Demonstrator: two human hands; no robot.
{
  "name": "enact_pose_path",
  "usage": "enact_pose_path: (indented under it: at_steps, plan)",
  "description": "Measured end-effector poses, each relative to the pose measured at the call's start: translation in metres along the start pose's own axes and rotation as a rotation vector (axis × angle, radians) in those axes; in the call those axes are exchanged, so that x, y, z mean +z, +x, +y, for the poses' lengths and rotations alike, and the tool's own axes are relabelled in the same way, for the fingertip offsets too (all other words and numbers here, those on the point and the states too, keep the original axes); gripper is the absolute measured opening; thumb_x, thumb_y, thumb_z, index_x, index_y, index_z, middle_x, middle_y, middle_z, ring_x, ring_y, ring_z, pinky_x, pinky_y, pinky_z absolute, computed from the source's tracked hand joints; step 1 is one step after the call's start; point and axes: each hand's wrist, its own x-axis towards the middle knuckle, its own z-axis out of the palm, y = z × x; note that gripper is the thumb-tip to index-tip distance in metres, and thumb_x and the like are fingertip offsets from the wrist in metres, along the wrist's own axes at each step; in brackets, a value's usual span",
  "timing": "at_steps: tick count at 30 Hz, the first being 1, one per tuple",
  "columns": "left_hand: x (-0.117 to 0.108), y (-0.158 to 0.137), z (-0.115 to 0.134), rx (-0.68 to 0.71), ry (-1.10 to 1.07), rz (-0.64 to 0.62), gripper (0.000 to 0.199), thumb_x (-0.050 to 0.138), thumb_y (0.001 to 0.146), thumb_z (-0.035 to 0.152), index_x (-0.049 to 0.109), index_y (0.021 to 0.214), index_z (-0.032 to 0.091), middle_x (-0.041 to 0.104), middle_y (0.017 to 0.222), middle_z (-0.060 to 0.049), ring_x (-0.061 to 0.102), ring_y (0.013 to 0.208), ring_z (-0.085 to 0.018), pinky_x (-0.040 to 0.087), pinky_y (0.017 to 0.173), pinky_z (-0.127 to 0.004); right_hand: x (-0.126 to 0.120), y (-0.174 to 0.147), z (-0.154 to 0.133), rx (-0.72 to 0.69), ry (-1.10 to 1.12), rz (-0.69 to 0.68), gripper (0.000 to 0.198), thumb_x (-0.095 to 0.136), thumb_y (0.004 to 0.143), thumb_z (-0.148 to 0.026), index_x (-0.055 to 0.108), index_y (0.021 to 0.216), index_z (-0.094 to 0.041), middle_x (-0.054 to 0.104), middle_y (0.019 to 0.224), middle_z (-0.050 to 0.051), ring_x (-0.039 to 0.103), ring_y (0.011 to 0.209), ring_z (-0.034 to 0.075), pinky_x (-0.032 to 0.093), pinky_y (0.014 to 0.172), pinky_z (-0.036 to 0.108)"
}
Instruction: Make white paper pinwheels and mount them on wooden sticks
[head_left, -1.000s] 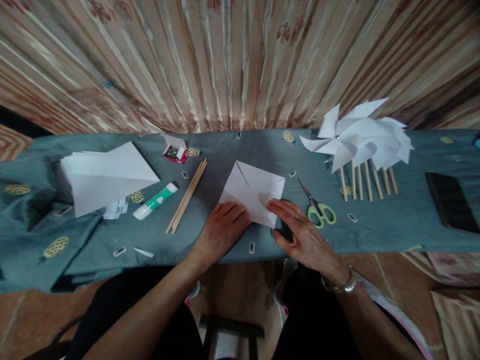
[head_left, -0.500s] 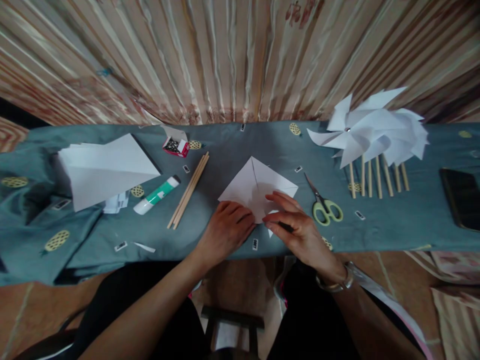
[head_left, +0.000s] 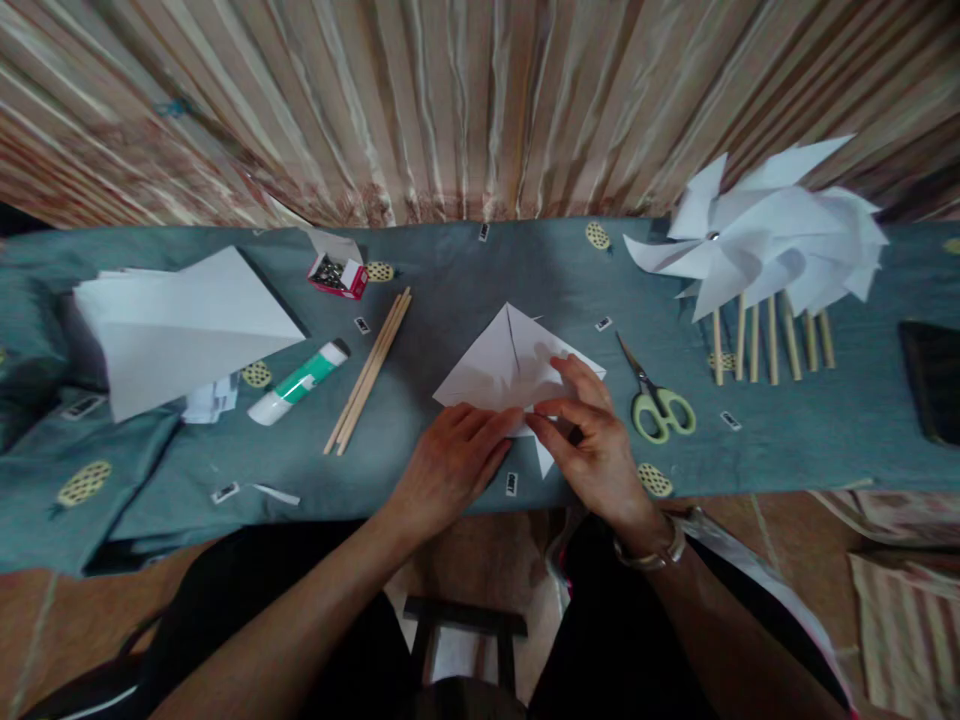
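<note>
A square of white paper [head_left: 480,365] with crease or cut lines running toward its middle lies cornerwise on the cloth in front of me. My left hand [head_left: 454,455] holds down its near left side, fingers close together and bent over the edge. My right hand [head_left: 589,435] pinches the paper near its bottom corner between thumb and index finger, with the other fingers raised above the sheet. The two hands' fingertips meet there. A small pointed flap [head_left: 543,457] of paper sticks out below the right thumb. The paper's near corner is mostly hidden by my fingers.
Green-handled scissors [head_left: 655,400] lie right of the paper. Several white pinwheels [head_left: 780,240] on sticks rest farther right, near a dark phone [head_left: 930,380]. Leftward are wooden sticks [head_left: 369,375], a glue stick [head_left: 298,383], a red box of metal pins [head_left: 337,275] and stacked paper [head_left: 187,335].
My right thumb and index finger have closed together at the paper's near edge. My left fingertips have shifted right to meet them. The camera view has moved slightly.
</note>
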Motion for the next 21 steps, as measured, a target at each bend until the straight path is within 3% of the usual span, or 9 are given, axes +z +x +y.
enact_pose_path:
  at_steps: [7, 21]
  plan:
    - [0.0, 0.0027, -0.0033, 0.017, -0.036, 0.015, 0.017, 0.053, 0.095, 0.018, 0.065, 0.107, 0.014, 0.07, 0.094, -0.008, 0.061, 0.082, -0.018, 0.055, 0.073, -0.034, 0.0065, 0.0054, 0.0, 0.01, -0.045, 0.059, 0.008, 0.068, 0.085, -0.025, 0.071, 0.079, -0.022, 0.058, 0.139, 0.008, 0.044, 0.137, 0.029, 0.035, 0.114, 0.056]
    - [0.0022, 0.0077, -0.0063, -0.02, -0.079, 0.065, 0.017, 0.052, 0.095, 0.019, 0.066, 0.103, 0.013, 0.069, 0.092, -0.009, 0.066, 0.084, -0.018, 0.059, 0.074, -0.033, 0.0078, 0.0015, 0.0008, -0.039, -0.133, 0.086, 0.006, 0.065, 0.087, -0.028, 0.068, 0.086, -0.022, 0.058, 0.139, 0.008, 0.045, 0.137, 0.027, 0.037, 0.114, 0.052]
